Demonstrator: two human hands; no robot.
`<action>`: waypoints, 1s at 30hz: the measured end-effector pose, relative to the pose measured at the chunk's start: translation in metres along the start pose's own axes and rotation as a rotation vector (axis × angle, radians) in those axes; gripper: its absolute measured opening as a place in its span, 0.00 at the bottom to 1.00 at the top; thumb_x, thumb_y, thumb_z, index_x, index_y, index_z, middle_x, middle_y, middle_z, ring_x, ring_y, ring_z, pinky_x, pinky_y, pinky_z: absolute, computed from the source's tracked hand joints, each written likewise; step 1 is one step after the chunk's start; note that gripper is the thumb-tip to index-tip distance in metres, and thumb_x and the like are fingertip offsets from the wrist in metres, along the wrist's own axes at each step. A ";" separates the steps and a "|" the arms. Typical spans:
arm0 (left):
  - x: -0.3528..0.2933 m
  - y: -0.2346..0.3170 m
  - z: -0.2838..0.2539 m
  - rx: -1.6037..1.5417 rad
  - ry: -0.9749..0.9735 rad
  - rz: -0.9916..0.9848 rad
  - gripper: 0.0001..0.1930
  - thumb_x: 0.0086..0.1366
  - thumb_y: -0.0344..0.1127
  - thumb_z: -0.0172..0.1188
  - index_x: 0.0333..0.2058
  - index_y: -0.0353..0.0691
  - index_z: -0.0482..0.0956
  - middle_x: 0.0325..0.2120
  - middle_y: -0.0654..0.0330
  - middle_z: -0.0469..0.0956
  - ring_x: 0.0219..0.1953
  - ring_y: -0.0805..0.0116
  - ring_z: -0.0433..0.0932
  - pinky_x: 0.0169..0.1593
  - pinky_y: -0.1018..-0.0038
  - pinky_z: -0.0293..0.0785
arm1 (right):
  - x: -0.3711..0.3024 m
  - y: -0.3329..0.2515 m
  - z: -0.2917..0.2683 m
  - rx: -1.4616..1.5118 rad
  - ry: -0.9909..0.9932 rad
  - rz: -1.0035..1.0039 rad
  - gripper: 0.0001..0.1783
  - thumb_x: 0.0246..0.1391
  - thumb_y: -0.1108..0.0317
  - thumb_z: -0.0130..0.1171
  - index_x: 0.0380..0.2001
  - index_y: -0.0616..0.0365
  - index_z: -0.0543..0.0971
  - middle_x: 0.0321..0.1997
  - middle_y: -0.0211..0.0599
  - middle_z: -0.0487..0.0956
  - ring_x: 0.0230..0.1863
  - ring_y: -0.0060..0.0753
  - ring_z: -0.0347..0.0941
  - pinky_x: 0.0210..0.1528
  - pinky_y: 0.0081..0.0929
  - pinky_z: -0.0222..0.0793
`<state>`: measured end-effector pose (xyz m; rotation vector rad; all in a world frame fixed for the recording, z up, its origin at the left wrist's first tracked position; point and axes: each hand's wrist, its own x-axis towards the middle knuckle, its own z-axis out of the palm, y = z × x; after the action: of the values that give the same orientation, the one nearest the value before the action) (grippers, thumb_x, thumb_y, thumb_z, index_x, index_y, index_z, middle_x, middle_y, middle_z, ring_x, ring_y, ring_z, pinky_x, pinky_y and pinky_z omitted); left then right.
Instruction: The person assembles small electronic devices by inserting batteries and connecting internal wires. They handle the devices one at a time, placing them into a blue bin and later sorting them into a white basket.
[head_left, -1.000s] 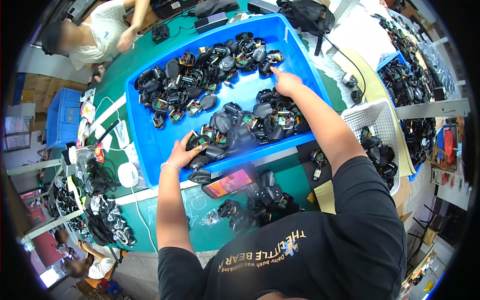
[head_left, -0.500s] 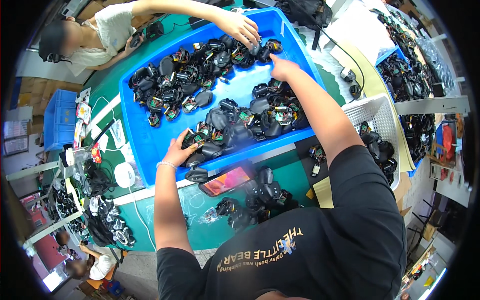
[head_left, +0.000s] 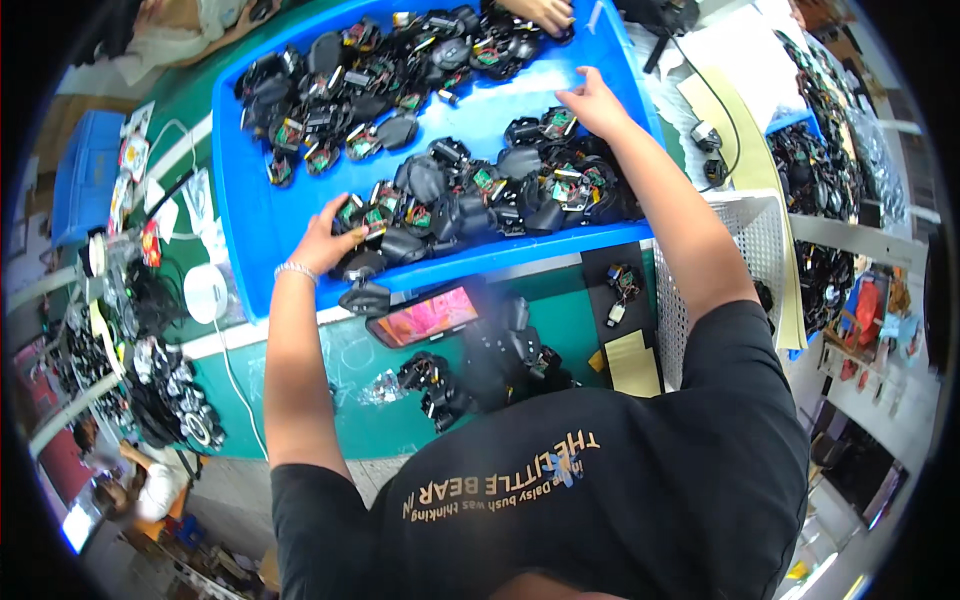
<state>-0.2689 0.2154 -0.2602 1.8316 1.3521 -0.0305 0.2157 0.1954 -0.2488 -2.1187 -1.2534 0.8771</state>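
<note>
A large blue bin [head_left: 230, 215] holds black plastic shells with green circuit boards and coloured wires, in a far pile [head_left: 375, 85] and a near pile [head_left: 450, 205]. My left hand [head_left: 322, 242] is at the near pile's left end, thumb and fingers spread around some shells with boards. Whether its fingertips press on them I cannot tell. My right hand [head_left: 600, 108] is over the bin's right side, just beyond the near pile, finger and thumb apart and nothing between them. Another person's hand [head_left: 545, 12] reaches to the far pile's right end.
On the green table [head_left: 350, 415] before me lie a phone [head_left: 428, 317] with a lit pink screen and more black parts [head_left: 430, 385]. A white perforated basket [head_left: 735, 235] stands under my right forearm. A white round device [head_left: 206, 292] with a cable is at the left.
The whole view has shifted, so the bin sits higher in the picture. My right hand has drawn back slightly from the far pile, its fingers more spread. My left hand stays at the near pile.
</note>
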 end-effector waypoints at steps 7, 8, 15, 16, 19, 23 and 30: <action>-0.005 0.051 -0.031 -0.171 -0.125 -0.366 0.33 0.51 0.48 0.68 0.53 0.53 0.62 0.43 0.56 0.73 0.39 0.62 0.75 0.34 0.63 0.75 | -0.045 -0.012 -0.009 -0.271 -0.030 -0.360 0.32 0.47 0.56 0.62 0.54 0.58 0.68 0.53 0.52 0.71 0.52 0.47 0.70 0.53 0.34 0.66; -0.007 0.043 -0.030 -0.223 -0.120 -0.377 0.31 0.52 0.48 0.67 0.53 0.56 0.62 0.42 0.58 0.72 0.38 0.63 0.74 0.31 0.65 0.74 | -0.050 -0.017 -0.008 -0.289 -0.068 -0.329 0.32 0.47 0.56 0.62 0.54 0.58 0.68 0.53 0.50 0.71 0.51 0.46 0.70 0.53 0.34 0.66; -0.009 0.045 -0.028 -0.638 -0.182 -0.473 0.22 0.56 0.40 0.61 0.48 0.54 0.63 0.37 0.63 0.70 0.40 0.67 0.71 0.42 0.52 0.71 | -0.071 -0.050 -0.002 -0.436 -0.054 -0.390 0.29 0.48 0.59 0.61 0.53 0.56 0.69 0.53 0.44 0.72 0.43 0.42 0.74 0.50 0.34 0.68; -0.009 0.043 -0.029 -0.661 -0.187 -0.479 0.21 0.56 0.39 0.61 0.47 0.53 0.63 0.36 0.64 0.70 0.40 0.67 0.71 0.42 0.52 0.71 | -0.074 -0.061 0.003 -0.419 -0.032 -0.441 0.29 0.48 0.60 0.61 0.53 0.56 0.69 0.53 0.44 0.72 0.43 0.42 0.74 0.49 0.34 0.68; -0.010 0.040 -0.029 -0.666 -0.175 -0.496 0.21 0.56 0.38 0.60 0.46 0.53 0.62 0.33 0.65 0.69 0.39 0.67 0.70 0.43 0.47 0.71 | -0.093 -0.098 0.025 -0.183 -0.138 -0.640 0.30 0.46 0.61 0.63 0.53 0.56 0.68 0.54 0.45 0.71 0.50 0.43 0.71 0.50 0.36 0.67; -0.009 0.042 -0.028 -0.610 -0.193 -0.492 0.23 0.55 0.40 0.61 0.48 0.53 0.61 0.34 0.64 0.69 0.40 0.67 0.70 0.42 0.48 0.73 | -0.127 -0.156 0.066 -0.056 -0.528 -0.893 0.37 0.45 0.58 0.66 0.58 0.53 0.65 0.60 0.47 0.66 0.61 0.46 0.62 0.61 0.39 0.58; -0.003 0.040 -0.018 -0.679 -0.174 -0.462 0.30 0.55 0.47 0.65 0.51 0.51 0.58 0.37 0.58 0.71 0.38 0.65 0.73 0.32 0.61 0.73 | -0.186 -0.204 0.136 -0.526 -0.803 -0.899 0.49 0.33 0.44 0.70 0.61 0.41 0.62 0.66 0.52 0.57 0.66 0.55 0.53 0.63 0.54 0.51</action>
<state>-0.2460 0.2211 -0.2232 0.9184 1.4102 0.0249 -0.0667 0.1329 -0.1436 -1.1750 -2.7723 1.0391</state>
